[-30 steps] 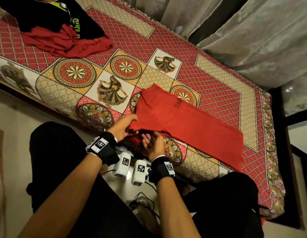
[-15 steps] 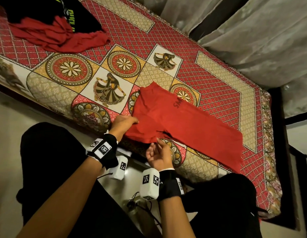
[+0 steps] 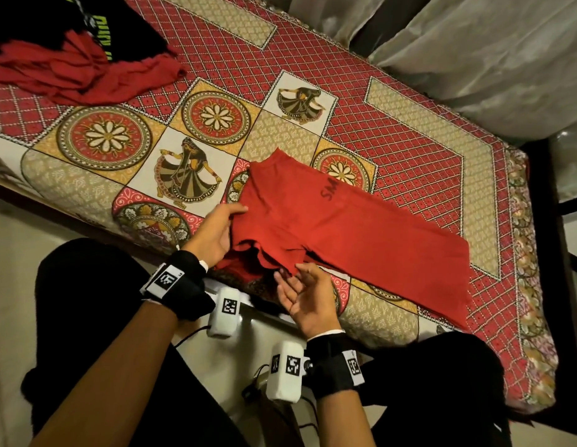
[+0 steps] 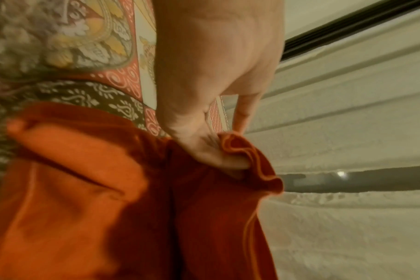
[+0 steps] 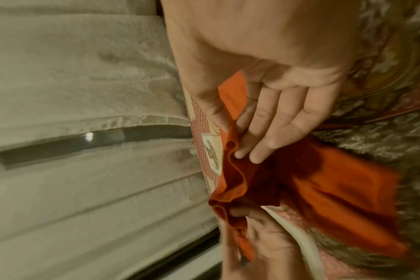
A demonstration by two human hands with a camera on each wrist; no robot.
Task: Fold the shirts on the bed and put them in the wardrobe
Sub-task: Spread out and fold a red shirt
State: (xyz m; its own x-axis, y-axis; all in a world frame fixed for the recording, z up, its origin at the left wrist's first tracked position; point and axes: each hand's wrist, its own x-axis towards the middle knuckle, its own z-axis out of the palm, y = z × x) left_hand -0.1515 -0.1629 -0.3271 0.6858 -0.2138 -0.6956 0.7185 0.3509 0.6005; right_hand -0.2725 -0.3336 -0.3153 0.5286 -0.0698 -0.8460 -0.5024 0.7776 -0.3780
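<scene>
A red shirt (image 3: 345, 230) lies partly folded along the near edge of the bed (image 3: 419, 130); the left hand (image 3: 213, 237) pinches its near-left edge, thumb on top, the cloth lifted slightly; the right hand (image 3: 308, 298) is palm-up with relaxed fingers, its fingertips (image 5: 257, 156) touching the scalloped near edge, seemingly without gripping; a crumpled red garment (image 3: 84, 75) and a black shirt (image 3: 55, 24) lie well apart at the bed's far-left end.

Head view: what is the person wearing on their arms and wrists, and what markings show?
Both forearms are bare, with no sleeves. The left hand and right hand are bare too. Each wrist has a black band bearing white square tags with black codes. A white boxy camera unit, also code-tagged, hangs under each wrist, with thin dark cables trailing.
</scene>
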